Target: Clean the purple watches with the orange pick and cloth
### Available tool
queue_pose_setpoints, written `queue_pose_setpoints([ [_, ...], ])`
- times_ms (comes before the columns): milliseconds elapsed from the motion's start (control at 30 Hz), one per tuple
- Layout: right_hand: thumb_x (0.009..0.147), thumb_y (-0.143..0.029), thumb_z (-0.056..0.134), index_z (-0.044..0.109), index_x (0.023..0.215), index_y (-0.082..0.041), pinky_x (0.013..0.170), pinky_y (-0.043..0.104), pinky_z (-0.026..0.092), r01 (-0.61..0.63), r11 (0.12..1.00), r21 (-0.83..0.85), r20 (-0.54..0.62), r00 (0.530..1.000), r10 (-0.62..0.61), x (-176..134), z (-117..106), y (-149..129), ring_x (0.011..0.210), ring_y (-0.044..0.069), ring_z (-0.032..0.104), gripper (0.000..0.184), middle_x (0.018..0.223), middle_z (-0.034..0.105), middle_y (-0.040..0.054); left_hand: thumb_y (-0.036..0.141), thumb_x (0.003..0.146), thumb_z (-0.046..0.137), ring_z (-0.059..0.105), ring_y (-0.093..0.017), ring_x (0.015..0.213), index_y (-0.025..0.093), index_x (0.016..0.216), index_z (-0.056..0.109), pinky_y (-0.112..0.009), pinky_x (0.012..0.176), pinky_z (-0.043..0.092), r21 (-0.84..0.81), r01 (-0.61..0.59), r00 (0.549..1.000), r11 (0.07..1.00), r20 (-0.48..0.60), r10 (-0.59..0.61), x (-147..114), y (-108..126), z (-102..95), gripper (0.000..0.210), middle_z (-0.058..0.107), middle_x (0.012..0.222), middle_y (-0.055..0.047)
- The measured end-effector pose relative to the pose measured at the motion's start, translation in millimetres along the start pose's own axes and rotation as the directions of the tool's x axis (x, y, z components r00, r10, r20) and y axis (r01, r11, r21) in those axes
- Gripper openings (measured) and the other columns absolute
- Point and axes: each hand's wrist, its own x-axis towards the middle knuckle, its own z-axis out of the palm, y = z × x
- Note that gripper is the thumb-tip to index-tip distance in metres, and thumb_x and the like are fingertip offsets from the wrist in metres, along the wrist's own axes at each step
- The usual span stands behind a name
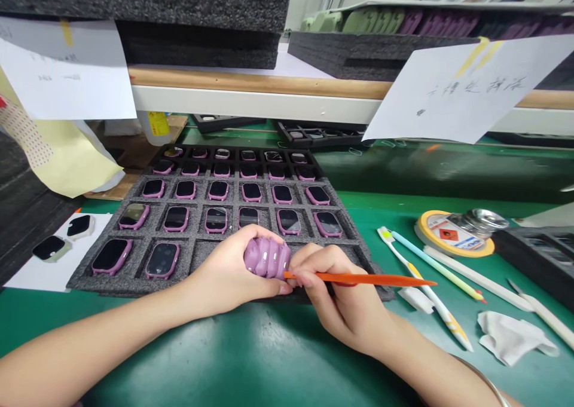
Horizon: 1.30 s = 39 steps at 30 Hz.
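Observation:
A stack of several purple smartwatch cases sits in my left hand, with the fingers wrapped round it and the case edges facing me. My right hand pinches an orange pry stick near one end. Its left end meets the right side of the stack, though my fingertips partly cover the contact. Both hands are above the near edge of a dark foam tray. Purple smartwatches with black screens, such as this one, lie in its compartments. My left hand and forearm hide part of the nearest row.
Right of the tray lie a toothbrush, a blue-yellow pen, a crumpled white cloth and a knife. Behind them stands a metal-topped dispenser by a yellow tape roll. A shelf edge crosses above the tray.

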Motion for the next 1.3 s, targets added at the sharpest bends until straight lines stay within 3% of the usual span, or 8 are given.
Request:
queue_pose_setpoints([
  [333, 0.103, -0.015, 0.045, 0.044, 0.098, -0.025, 0.056, 0.025, 0.052, 0.02, 0.996, -0.087, -0.029, 0.999, -0.022, 0, 6, -3, 0.067, 0.014, 0.06, 0.011, 0.079, 0.056, -0.0008, 0.024, 0.059, 0.088, 0.067, -0.019, 0.093, 0.023, 0.1, 0.062, -0.032, 0.084, 0.053, -0.017, -0.019, 1.0, 1.0, -0.013, 0.019, 1, -4, 1.2, 0.048, 0.072, 0.098, 0.002],
  [500, 0.101, -0.012, 0.047, 0.043, 0.096, -0.025, 0.058, 0.024, 0.052, 0.02, 0.989, -0.146, 0.038, 0.999, -0.015, 2, 4, -6, 0.069, 0.014, 0.061, 0.014, 0.079, 0.058, -0.0004, 0.024, 0.059, 0.087, 0.067, -0.019, 0.093, 0.023, 0.099, 0.061, -0.031, 0.084, 0.053, -0.01, -0.034, 0.999, 0.999, -0.015, 0.034, 1, -4, 1.3, 0.048, 0.072, 0.1, 0.001],
  [633, 0.101, -0.013, 0.047, 0.044, 0.096, -0.025, 0.058, 0.023, 0.051, 0.034, 0.991, -0.126, 0.016, 0.999, -0.032, 2, 2, -6, 0.068, 0.013, 0.06, 0.013, 0.079, 0.057, -0.0012, 0.023, 0.061, 0.086, 0.066, -0.018, 0.094, 0.022, 0.103, 0.06, -0.031, 0.085, 0.053, -0.001, -0.034, 0.999, 0.999, 0.01, 0.034, 1, -3, -0.4, 0.049, 0.071, 0.1, 0.001],
  [1000, 0.104, -0.015, 0.043, 0.043, 0.096, -0.025, 0.06, 0.024, 0.053, 0.047, 0.987, -0.152, 0.091, 0.995, -0.034, 4, -4, -8, 0.075, 0.014, 0.062, 0.012, 0.083, 0.06, 0.001, 0.025, 0.062, 0.086, 0.066, -0.022, 0.098, 0.022, 0.103, 0.06, -0.036, 0.089, 0.052, 0.032, -0.048, 0.999, 0.998, 0.021, 0.048, 0, -1, -1.7, 0.049, 0.07, 0.101, -0.001],
  [1300, 0.105, -0.023, 0.044, 0.049, 0.093, -0.024, 0.063, 0.027, 0.054, 0.029, 0.987, -0.156, 0.021, 0.999, -0.026, 4, -12, -12, 0.071, 0.015, 0.064, 0.013, 0.08, 0.064, 0.0016, 0.023, 0.06, 0.087, 0.066, -0.019, 0.092, 0.023, 0.101, 0.06, -0.035, 0.089, 0.051, 0.033, -0.051, 0.999, 0.998, -0.003, 0.051, -3, 0, -2.2, 0.049, 0.07, 0.099, 0.001],
])
